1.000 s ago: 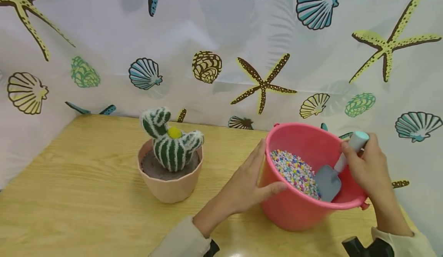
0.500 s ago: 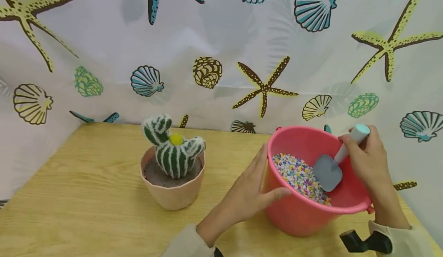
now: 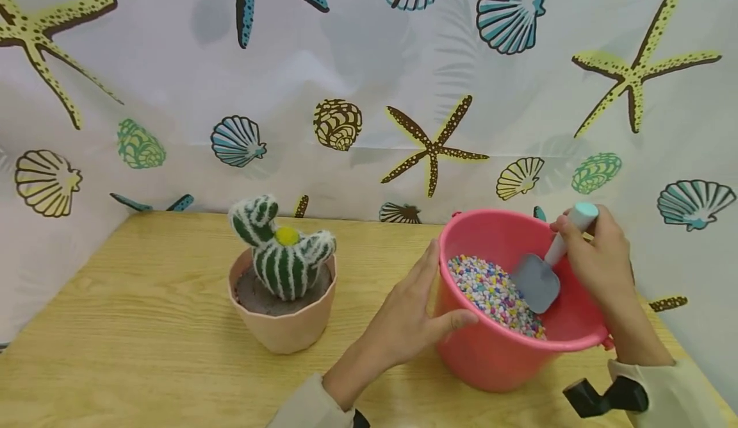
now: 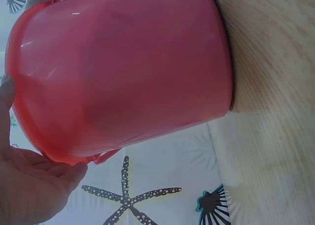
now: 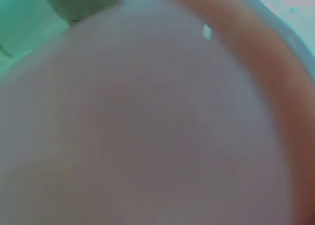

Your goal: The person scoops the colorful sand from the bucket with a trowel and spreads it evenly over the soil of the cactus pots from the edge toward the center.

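A pink bucket (image 3: 490, 357) stands on the right side of the table, with a heap of small multicoloured beads (image 3: 490, 287) inside, lying toward its left. My left hand (image 3: 398, 322) rests against the bucket's left side, fingers stretched along the rim and thumb on the outer wall near the front. In the left wrist view, the bucket's side (image 4: 147, 62) fills most of the picture. My right hand (image 3: 599, 255) grips the pale handle of a small grey-bladed shovel (image 3: 537, 284) over the right rim. Its blade is inside the bucket, beside the beads. The right wrist view is blurred.
Left of the bucket, a green knitted cactus (image 3: 285, 268) with a yellow top sits in a peach pot (image 3: 282, 329). Both stand on a wooden table (image 3: 144, 325). Behind hangs a white cloth (image 3: 357, 50) printed with shells and starfish.
The shovel blade has shifted slightly up and away inside the bucket, and more beads show below it. My left hand keeps its place on the bucket. The head view has shifted a little.
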A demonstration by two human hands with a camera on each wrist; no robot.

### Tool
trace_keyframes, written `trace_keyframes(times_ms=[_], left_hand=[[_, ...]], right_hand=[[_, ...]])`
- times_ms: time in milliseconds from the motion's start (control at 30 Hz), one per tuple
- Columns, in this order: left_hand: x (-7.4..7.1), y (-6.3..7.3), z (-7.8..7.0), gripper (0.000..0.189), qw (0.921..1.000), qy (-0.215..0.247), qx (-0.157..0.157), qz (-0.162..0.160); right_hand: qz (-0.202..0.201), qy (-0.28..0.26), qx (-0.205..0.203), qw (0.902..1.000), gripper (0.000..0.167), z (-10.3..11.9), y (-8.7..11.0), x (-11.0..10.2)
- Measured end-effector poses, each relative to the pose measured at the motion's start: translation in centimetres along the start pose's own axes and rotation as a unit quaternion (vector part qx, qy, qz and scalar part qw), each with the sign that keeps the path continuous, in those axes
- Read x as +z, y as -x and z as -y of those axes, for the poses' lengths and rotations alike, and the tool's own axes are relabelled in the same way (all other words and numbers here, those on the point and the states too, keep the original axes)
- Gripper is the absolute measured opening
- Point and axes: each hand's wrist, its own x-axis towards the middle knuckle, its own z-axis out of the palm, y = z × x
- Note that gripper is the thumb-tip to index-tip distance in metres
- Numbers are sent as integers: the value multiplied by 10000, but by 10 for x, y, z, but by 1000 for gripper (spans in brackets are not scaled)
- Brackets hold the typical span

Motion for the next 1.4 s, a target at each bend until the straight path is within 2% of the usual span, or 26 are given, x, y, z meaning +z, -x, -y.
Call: trace_keyframes(times_ms=[167, 300, 467, 533, 600, 667, 800, 900, 1033, 1100, 1200, 1300, 1400], left_hand=[[0, 0, 0, 104, 10000, -38, -39, -56], [-1, 0, 0, 104, 9999, -66, -15, -127], [1, -1, -1, 104, 9999, 71, -34, -74], [2, -1, -1, 104, 9999, 120, -66, -28], [2, -1, -1, 104, 9999, 121, -112, -30], [2, -1, -2, 105, 9998, 93, -149, -57], [1, -1, -2, 105, 9998, 62, -187, -79], [0, -1, -4, 104, 9998, 68, -158, -53], [-2, -2, -5, 104, 9999, 48, -108, -40], [-2, -2, -5, 104, 9999, 32, -117, -43], [-4, -3, -5, 104, 9999, 15, -125, -56], [-4, -3, -4, 104, 9999, 14, -133, -70], [-4, -3, -4, 104, 9998, 44, -167, -49]], right_hand=[[436, -735, -255, 9960, 32, 16, 0, 8], [428, -1150, -121, 9924, 30, 18, -1, 10], [87, -727, 293, 9969, 34, 11, -1, 8], [79, -473, 462, 9978, 37, 8, -2, 7], [159, -509, 628, 9966, 39, 4, -2, 6], [329, -841, 743, 9931, 36, 0, -4, 5], [580, -1733, 1014, 9779, 22, -8, -6, 2], [443, -2087, 1171, 9699, 23, -14, -9, 2], [71, -1616, 1330, 9778, 40, -17, -11, 4], [-110, -1021, 1306, 9861, 46, -12, -9, 3], [-311, -84, 1049, 9940, 48, -3, -7, 1], [-414, 771, 733, 9935, 47, 1, -5, 0], [-330, 1216, 527, 9906, 47, 2, -4, 1]])
